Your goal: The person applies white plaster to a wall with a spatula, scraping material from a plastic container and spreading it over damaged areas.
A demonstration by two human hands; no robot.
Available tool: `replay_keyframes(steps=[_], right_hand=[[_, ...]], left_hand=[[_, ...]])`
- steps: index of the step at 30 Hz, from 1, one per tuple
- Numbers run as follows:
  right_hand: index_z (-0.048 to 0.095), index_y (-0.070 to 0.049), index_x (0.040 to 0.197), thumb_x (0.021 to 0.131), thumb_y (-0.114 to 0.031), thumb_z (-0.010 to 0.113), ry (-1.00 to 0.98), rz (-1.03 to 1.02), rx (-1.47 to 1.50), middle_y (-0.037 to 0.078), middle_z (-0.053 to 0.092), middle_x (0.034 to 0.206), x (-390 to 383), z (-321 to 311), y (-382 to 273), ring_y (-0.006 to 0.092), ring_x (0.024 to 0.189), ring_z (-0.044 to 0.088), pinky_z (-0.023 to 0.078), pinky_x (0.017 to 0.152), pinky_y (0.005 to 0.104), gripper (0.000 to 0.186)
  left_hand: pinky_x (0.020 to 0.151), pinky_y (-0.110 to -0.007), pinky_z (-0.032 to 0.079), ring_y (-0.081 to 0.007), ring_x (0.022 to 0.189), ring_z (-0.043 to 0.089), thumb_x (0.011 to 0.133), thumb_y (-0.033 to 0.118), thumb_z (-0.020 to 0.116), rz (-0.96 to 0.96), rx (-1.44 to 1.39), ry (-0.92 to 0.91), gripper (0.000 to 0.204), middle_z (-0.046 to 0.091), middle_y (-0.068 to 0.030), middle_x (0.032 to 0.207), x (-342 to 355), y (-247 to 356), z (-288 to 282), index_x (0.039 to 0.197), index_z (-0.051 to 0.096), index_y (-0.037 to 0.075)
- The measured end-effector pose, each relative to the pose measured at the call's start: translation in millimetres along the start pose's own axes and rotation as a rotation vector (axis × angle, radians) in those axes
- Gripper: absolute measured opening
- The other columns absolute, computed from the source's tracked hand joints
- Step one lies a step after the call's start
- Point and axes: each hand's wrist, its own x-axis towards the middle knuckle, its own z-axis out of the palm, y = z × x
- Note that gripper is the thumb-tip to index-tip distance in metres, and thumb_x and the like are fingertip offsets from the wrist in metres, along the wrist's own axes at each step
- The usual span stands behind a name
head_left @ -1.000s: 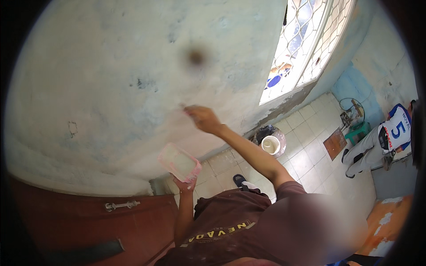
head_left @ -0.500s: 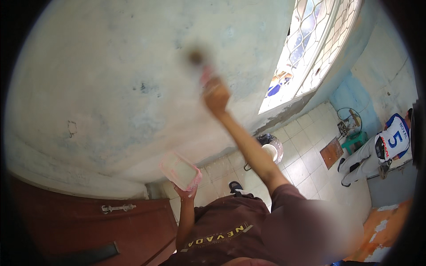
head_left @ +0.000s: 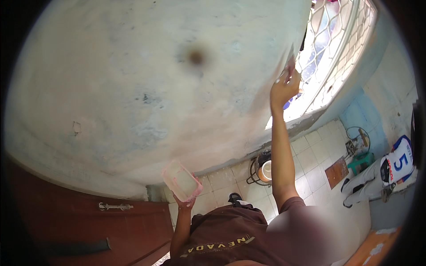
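1. The blurred flat hand tool with a pinkish grip and a thin grey blade (head_left: 290,67) is up at the right end of the pale, patchy blue-white plastered wall (head_left: 102,106), by the window edge. Whether the blade touches the plaster cannot be told.

2. To work this edge well, I would keep the blade at a low, even slant, press lightly and evenly, and ease off near the opening so that no ridge is left.

3. The right hand (head_left: 285,90) is closed on the tool's grip with bent fingers, the arm stretched far out. Its exact finger placing is blurred.

4. The left hand (head_left: 184,203) is clamped on the lower end of the translucent rectangular plastic tub with a pink-smeared rim (head_left: 194,193); some fingers are hidden by it. The tub sits low, near the wall and well apart from the tool; keeping it level and closer to the blade would probably catch drips better.

5. Beside the tool stands the bright window with a white wavy metal grille (head_left: 344,53).

6. Below, on the pale square-tiled floor (head_left: 222,181), is a white-rimmed round bucket (head_left: 266,170), partly behind the right forearm.

7. Farther right, a co-worker in a white-and-blue shirt (head_left: 396,163) stands near a green plastic stool (head_left: 361,163).
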Motion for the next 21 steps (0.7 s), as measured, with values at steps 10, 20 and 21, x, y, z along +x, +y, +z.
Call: replay_keyframes(steps=[10, 20, 21], right_hand=[[0.068, -0.005, 0.130, 0.089, -0.006, 0.064, -0.449, -0.650, 0.232, 0.021, 0.067, 0.117, -197, 58, -86, 0.0366, 0.100, 0.067, 0.057, 0.086, 0.0420, 0.041], [0.073, -0.002, 0.113, 0.083, 0.006, 0.061, -0.292, -0.432, 0.588, 0.017, 0.071, 0.103, 12, 22, -48, 0.0371, 0.091, 0.069, 0.056, 0.081, 0.0422, 0.034], [0.073, -0.004, 0.121, 0.085, 0.006, 0.058, -0.184, -0.452, 0.493, 0.016, 0.068, 0.106, 55, 20, -63, 0.0364, 0.092, 0.065, 0.053, 0.082, 0.0424, 0.040]], left_hand=[[0.117, -0.061, 0.037, -0.0453, 0.138, 0.046, 0.090, 0.058, 0.068, 0.103, -0.165, 0.027, 0.084, 0.041, -0.0226, 0.158, 12, -45, -19, 0.158, 0.038, 0.018], [0.118, -0.065, 0.033, -0.0466, 0.141, 0.044, 0.087, 0.060, 0.069, 0.138, -0.132, -0.107, 0.087, 0.040, -0.0226, 0.158, 30, -96, -6, 0.158, 0.038, 0.021], [0.118, -0.065, 0.033, -0.0467, 0.141, 0.044, 0.086, 0.060, 0.070, 0.126, -0.145, -0.084, 0.088, 0.040, -0.0224, 0.159, 28, -96, -9, 0.158, 0.038, 0.021]])
